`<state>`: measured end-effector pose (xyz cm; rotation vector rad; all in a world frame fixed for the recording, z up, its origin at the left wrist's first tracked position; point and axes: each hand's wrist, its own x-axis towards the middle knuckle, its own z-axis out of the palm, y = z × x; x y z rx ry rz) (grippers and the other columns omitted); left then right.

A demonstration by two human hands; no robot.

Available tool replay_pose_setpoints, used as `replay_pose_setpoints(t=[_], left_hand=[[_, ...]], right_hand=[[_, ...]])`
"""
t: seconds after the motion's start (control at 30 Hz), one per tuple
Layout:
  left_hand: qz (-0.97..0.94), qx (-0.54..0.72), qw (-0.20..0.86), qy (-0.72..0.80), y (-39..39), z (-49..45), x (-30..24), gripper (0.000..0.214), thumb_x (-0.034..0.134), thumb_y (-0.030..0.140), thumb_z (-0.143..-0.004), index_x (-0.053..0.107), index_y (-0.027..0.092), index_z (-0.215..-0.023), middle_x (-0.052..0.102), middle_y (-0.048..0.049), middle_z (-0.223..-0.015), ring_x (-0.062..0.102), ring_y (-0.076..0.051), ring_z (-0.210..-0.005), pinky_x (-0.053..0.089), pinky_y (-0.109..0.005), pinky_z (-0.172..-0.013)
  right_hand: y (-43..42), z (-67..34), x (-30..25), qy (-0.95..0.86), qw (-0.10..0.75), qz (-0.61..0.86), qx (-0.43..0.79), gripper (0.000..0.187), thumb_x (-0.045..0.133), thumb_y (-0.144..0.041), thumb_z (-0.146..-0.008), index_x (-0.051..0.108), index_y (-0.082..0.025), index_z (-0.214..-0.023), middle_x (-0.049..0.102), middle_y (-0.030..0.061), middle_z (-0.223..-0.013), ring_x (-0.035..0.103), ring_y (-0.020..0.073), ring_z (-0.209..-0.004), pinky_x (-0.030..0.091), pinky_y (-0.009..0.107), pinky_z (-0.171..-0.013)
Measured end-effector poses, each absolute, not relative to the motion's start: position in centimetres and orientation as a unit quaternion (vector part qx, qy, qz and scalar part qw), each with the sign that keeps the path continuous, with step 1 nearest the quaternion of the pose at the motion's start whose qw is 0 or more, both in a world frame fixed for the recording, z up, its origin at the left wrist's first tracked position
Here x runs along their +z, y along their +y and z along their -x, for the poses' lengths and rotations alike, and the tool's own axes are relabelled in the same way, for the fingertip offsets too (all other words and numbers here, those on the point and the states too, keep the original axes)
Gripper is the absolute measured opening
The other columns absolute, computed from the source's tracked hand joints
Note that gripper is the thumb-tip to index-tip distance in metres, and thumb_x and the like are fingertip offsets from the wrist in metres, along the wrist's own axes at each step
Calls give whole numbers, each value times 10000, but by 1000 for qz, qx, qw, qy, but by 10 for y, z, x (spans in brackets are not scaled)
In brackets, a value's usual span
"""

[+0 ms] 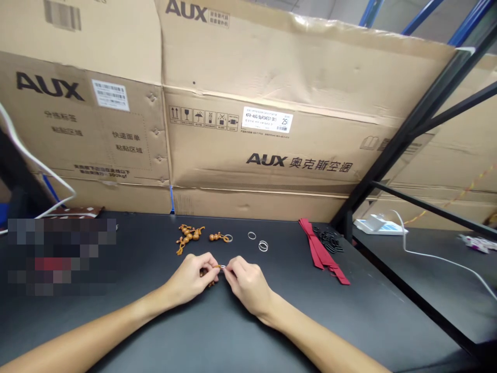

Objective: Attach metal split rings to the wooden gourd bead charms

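Left hand (190, 280) closed narrowly on a small wooden gourd charm (206, 272), above the near middle of the black table (272, 321). Right hand (246, 282) pinches a metal ring (222, 266) at the charm's orange cord, close against the left hand. Farther off lie a tangled gourd-charm cluster (189, 235) and a single gourd charm (216, 237), with a second ring (229, 238) at its cord end (threaded or merely touching: cannot tell). Loose rings (258, 241) lie to its right, then red ribbon strips (322, 251) and a heap of black rubber rings (330, 239). Tally: at most one charm on the table appears ringed; loose rings remain.
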<state>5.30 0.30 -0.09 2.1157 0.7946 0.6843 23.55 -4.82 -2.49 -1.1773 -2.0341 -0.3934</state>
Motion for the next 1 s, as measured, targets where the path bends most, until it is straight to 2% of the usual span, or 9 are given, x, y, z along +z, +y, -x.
replay_pose_setpoints(t=[0.13, 0.3, 0.47, 0.63, 0.73, 0.8, 0.9, 1.0], left_hand=[[-876, 293, 237, 301, -1, -52, -9, 159, 464, 233, -909, 568, 179, -801, 647, -13, -709, 594, -135, -612, 451, -226, -580], [-915, 298, 37, 268, -5, -52, -16, 219, 403, 176, -929, 568, 165, -785, 614, -54, -715, 574, -192, -674, 460, -298, -636], [-922, 303, -72, 230, -8, -53, -15, 252, 384, 153, -936, 568, 159, -764, 597, -58, -674, 540, -201, -603, 430, -321, -594], [-929, 307, -35, 203, -8, -54, -10, 231, 397, 158, -946, 600, 150, -836, 621, -59, -724, 548, -190, -642, 438, -321, -645], [-930, 298, 59, 207, -7, -54, -5, 201, 416, 182, -950, 614, 164, -918, 643, -57, -814, 562, -184, -734, 447, -318, -718], [-922, 293, 129, 216, -6, -54, -2, 210, 419, 198, -954, 619, 180, -894, 645, -42, -828, 568, -171, -771, 446, -303, -753], [-889, 303, 221, 262, -3, -54, 0, 188, 437, 222, -947, 594, 184, -849, 627, -8, -751, 567, -135, -690, 450, -252, -685], [-862, 310, 266, 298, 0, -55, 0, 123, 485, 260, -921, 582, 185, -931, 610, 10, -729, 555, -120, -630, 435, -224, -608]], right_hand=[[-49, -235, -26, -800, 348, 456, -176, 279, 386, -183, -961, 535, -173, -725, 597, 29, -668, 544, 110, -508, 412, 209, -491], [-49, -234, -28, -801, 349, 459, -161, 285, 396, -189, -958, 540, -172, -713, 604, 32, -655, 557, 114, -512, 413, 211, -500], [-49, -234, -28, -792, 370, 472, -114, 261, 428, -202, -938, 542, -176, -706, 607, 33, -658, 562, 118, -513, 429, 211, -514], [-47, -235, -28, -780, 401, 475, -70, 236, 439, -196, -919, 549, -177, -711, 609, 30, -659, 566, 120, -514, 440, 214, -515], [-45, -237, -27, -770, 414, 484, -40, 212, 454, -187, -905, 551, -184, -717, 615, 25, -682, 571, 118, -535, 452, 213, -536], [-45, -239, -25, -761, 425, 490, -21, 196, 467, -184, -899, 555, -188, -724, 614, 21, -690, 578, 119, -553, 460, 212, -553], [-46, -241, -23, -761, 433, 483, 4, 168, 478, -185, -897, 566, -190, -754, 622, 25, -717, 589, 122, -582, 469, 213, -578], [-46, -241, -22, -767, 435, 471, 21, 157, 480, -182, -895, 569, -189, -765, 624, 29, -738, 591, 125, -600, 475, 217, -593]])
